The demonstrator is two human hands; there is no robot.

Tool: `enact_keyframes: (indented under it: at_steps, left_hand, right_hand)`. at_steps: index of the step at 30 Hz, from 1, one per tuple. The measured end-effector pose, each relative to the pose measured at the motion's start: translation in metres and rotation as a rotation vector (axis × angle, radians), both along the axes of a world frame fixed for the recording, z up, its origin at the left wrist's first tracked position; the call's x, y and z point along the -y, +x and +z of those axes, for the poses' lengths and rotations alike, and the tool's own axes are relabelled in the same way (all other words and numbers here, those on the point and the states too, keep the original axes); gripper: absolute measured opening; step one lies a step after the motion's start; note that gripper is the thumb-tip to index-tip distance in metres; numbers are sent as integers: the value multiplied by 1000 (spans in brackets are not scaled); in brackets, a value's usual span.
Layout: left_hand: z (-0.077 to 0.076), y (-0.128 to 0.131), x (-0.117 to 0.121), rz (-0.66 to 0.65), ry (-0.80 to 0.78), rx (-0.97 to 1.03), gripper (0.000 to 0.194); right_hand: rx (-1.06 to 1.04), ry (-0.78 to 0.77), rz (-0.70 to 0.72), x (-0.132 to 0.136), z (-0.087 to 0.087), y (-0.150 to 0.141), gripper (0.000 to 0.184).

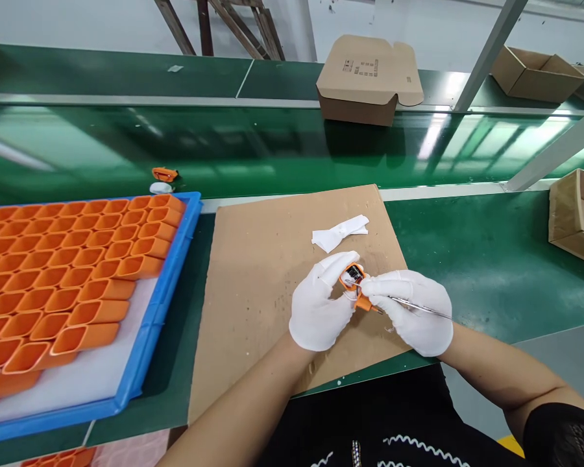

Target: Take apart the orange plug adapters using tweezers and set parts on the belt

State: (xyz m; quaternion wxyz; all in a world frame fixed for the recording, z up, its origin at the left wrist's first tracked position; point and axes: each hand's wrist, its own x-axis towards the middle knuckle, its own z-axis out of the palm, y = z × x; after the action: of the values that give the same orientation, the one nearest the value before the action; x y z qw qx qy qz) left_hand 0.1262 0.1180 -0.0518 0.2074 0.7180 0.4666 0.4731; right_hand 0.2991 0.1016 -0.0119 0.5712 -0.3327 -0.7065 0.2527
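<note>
White gloves cover both of my hands. My left hand (324, 301) is closed around a small orange plastic housing (353, 271) with dark parts and what look like wires inside its open end. A thin metal tool that looks like tweezers (421, 306) is pinched in my right hand (411, 308), its tip reaching the opening of the housing. An orange stem with a dark tip sticks out below, between the hands. Beneath them lies a brown cardboard sheet (253, 292), and a crumpled white cloth or paper (340, 232) rests on it just beyond my hands.
At left, a blue tray (163, 285) holds rows of orange hollow shells (82, 279). Behind it, an orange part (165, 174) and a white round piece (161, 187) sit by the green conveyor belt (253, 162). Cardboard boxes (357, 111) stand along the back, another box (571, 217) at right.
</note>
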Motion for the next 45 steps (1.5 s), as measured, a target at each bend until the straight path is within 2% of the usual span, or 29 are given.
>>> enact_keyframes:
  at_steps: [6, 12, 18, 22, 27, 30, 35, 39, 45]
  left_hand:
    - [0, 1, 1, 26, -59, -27, 45]
    - [-3, 2, 3, 8, 35, -62, 48]
    - [1, 2, 3, 66, -6, -95, 47]
    - [0, 2, 3, 111, -22, -73, 48]
    - [-2, 3, 3, 86, -31, -17, 46]
    - [-1, 4, 3, 108, -28, -42, 47]
    - [-3, 2, 2, 76, 3, -36, 49]
    - [-4, 2, 3, 71, 22, -46, 51]
    - [-2, 3, 4, 86, 1, -90, 48]
  right_hand:
    - [-18, 7, -58, 2, -1, 0, 33]
    - [2, 2, -42, 2, -5, -2, 34]
    - [-65, 1, -63, 2, -4, -1, 33]
    - [-13, -1, -96, 4, -4, -1, 31]
    - [-19, 9, -46, 5, -5, -2, 38]
    - [-36, 0, -104, 5, -3, -2, 34]
    - [-27, -16, -76, 5, -2, -2, 31]
    - [-136, -140, -103, 5, -1, -2, 24]
    - [-130, -428, -133, 4, 0, 0, 12]
